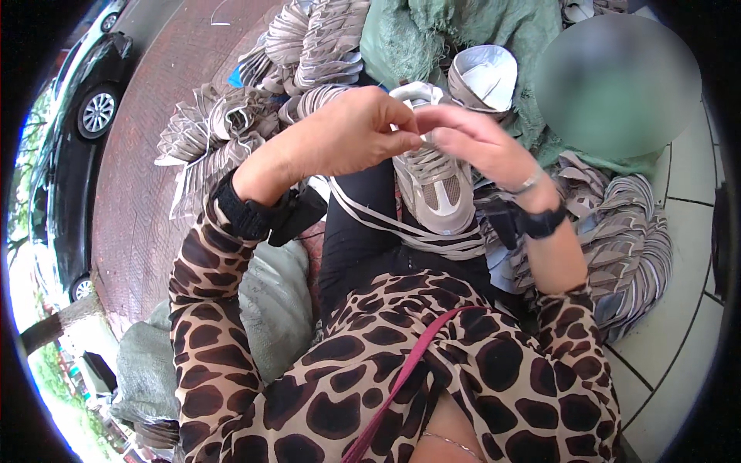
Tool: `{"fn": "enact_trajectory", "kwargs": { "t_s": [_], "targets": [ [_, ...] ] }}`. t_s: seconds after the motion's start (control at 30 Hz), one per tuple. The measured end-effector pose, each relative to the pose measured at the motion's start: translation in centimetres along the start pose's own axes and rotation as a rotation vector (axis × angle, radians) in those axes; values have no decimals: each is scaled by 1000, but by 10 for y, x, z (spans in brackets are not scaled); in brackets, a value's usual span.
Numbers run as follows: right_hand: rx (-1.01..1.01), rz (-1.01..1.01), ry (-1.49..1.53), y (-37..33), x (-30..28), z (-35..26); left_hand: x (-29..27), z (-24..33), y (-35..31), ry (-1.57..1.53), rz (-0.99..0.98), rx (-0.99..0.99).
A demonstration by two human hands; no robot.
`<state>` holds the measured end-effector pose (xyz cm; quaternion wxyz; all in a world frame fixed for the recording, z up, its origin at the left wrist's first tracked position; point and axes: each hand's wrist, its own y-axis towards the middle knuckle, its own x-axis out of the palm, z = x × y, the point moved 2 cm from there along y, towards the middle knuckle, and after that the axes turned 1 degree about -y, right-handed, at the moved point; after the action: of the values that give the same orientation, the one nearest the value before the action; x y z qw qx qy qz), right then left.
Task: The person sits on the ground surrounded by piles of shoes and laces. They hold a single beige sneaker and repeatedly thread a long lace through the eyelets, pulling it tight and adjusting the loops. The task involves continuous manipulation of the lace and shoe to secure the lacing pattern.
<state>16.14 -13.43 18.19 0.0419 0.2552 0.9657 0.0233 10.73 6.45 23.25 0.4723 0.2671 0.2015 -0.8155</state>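
Observation:
A beige and grey sneaker stands on my lap, toe toward me. My left hand and my right hand meet just above its tongue, fingertips pinched together on the white shoelace. Long flat white laces trail from the shoe across my dark trousers. Both wrists carry black straps, and the right one also has a thin bracelet.
Piles of grey shoe uppers lie ahead on the left, and more on the right. A green woven sack sits behind the shoe, another sack by my left knee. Parked cars stand at far left on brick paving.

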Motion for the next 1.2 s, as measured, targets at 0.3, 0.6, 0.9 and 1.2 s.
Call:
{"fn": "enact_trajectory", "kwargs": {
  "t_s": [0.3, 0.6, 0.9, 1.2],
  "targets": [
    [311, -206, -97, -13, -47, 7, -24, -57, -79, -8, 0, -233],
    [261, -166, -238, 41, -4, -17, 59, -40, 14, -316, 658, 151],
    [-21, 195, -705, 15, -30, 8, 69, -90, 0, -538, 525, -238],
    [-291, 37, -1139, -10, -1, 51, 107, -100, -24, -872, 561, -473]
  ]
}}
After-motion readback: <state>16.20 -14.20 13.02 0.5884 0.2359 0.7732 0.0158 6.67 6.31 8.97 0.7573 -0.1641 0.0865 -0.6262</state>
